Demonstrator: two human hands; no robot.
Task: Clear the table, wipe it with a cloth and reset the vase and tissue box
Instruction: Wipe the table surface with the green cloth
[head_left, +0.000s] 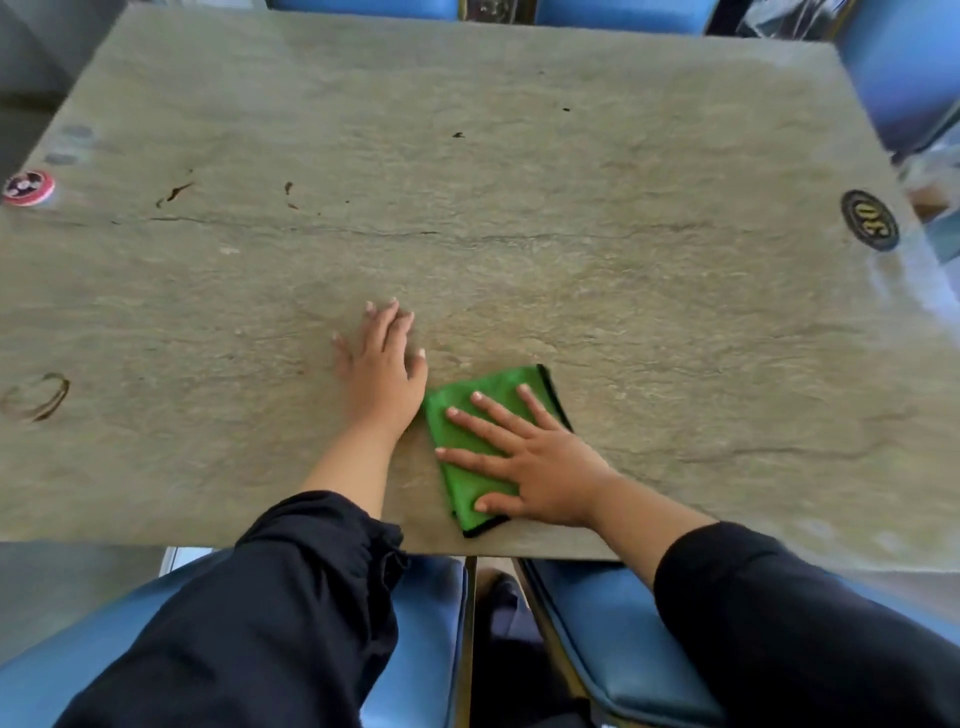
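Your right hand (540, 467) presses the cloth (483, 441) flat, fingers spread for wiping pressure; your left hand (382, 364) lies open on the table (519, 182), bracing you.

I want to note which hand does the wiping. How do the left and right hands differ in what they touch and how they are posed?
The right hand lies flat on the folded green cloth; the left hand rests on the bare table, touching no cloth. The right hand's fingers are spread wide, while the left hand's are closer together. The left hand reaches farther from the near edge. Both are palm down, open, with dark sleeves pushed up.
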